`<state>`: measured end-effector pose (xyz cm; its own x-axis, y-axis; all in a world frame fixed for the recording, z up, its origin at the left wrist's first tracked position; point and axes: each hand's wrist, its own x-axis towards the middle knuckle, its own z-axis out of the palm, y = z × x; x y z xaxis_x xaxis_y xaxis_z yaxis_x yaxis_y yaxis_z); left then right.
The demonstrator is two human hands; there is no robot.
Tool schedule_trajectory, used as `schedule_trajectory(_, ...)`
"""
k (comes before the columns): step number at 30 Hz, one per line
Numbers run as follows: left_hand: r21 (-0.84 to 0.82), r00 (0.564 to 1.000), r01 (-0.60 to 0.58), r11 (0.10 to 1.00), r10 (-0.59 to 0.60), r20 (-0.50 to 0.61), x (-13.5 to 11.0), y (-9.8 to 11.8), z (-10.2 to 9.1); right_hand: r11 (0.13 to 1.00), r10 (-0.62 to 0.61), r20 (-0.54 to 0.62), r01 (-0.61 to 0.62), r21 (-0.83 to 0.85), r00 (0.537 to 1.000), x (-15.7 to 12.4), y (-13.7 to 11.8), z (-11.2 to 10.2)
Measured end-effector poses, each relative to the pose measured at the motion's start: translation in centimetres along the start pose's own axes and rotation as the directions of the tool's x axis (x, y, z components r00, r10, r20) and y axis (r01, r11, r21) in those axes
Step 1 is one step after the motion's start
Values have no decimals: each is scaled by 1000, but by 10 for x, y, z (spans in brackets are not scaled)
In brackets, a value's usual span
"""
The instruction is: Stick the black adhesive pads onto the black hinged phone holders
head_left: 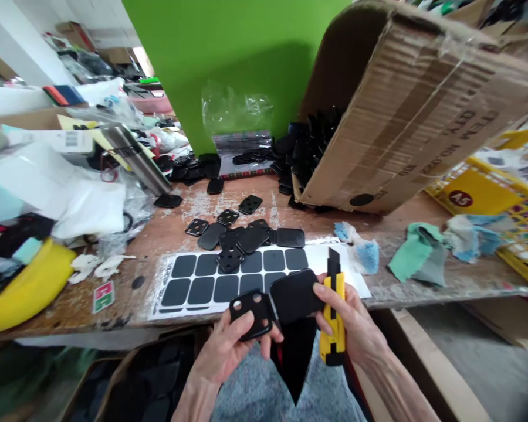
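My left hand (229, 349) is closed on a black plastic plate with holes (250, 310), held just in front of the bench edge. My right hand (349, 319) grips a yellow utility knife (333, 310) with its black blade end pointing up, and its fingers also pinch a smooth black square piece (295, 296) that meets the holed plate. Just beyond my hands lies a white sheet of dark grey square pads (229, 278). Several loose black plates (246, 234) lie on and behind that sheet.
A tipped cardboard box (413, 117) spills black plates at the back right. Blue and green rags (416, 249) lie on the wooden bench (158, 234). A steel flask (134, 155), plastic bags and clutter fill the left; a yellow tray (506, 199) sits right. Boxes stand below.
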<state>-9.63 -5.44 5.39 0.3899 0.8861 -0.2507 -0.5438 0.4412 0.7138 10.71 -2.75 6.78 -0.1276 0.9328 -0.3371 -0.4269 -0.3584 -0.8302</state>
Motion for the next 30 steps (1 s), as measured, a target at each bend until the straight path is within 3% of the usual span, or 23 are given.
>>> schedule_trajectory(4, -134, 967, -120, 984, 146, 207, 1, 5, -2, 992, 66, -89, -56, 112, 994, -1, 16, -1)
schedule_trajectory(7, -121, 963, -140, 983, 164, 216, 3, 10, -4, 975, 123, -104, -101, 197, 987, -4, 29, 2)
schedule_trajectory(11, -99, 979, -171, 980, 181, 94, 5, 13, 2, 960, 141, -149, -98, 262, 979, -7, 34, 11)
schedule_trajectory(13, -90, 976, -217, 972, 217, -17, 6, 10, 11, 959, 138, -157, -92, 268, 978, -7, 33, 18)
schedule_trajectory(16, -32, 928, -325, 945, 312, -203, 8, 6, 27, 967, 153, -141, -119, 224, 978, -8, 32, 28)
schedule_trajectory(18, -13, 879, -377, 926, 354, -320, 10, 7, 34, 988, 149, -109, -143, 65, 983, -8, 32, 31)
schedule_trajectory(20, -16, 833, -423, 906, 381, -402, 10, 13, 36, 963, 55, -114, -82, -255, 992, -6, 32, 30)
schedule_trajectory(22, 38, 798, -444, 895, 415, -437, 8, 20, 32, 787, -139, -78, 63, -613, 987, -3, 28, 27)
schedule_trajectory(24, 170, 791, -406, 898, 438, -428, 4, 24, 27, 501, -304, 126, 271, -822, 944, -1, 19, 25)
schedule_trajectory(27, 383, 798, -282, 880, 437, -414, 0, 24, 22, 87, -296, 565, 611, -787, 770, -2, 2, 35)
schedule_trajectory(28, 433, 797, -259, 863, 444, -409, -1, 23, 22, -29, -255, 660, 677, -736, 707, -3, -4, 40)
schedule_trajectory(30, 497, 791, -244, 833, 468, -395, -2, 20, 22, -214, -175, 761, 731, -648, 624, -7, -12, 52)
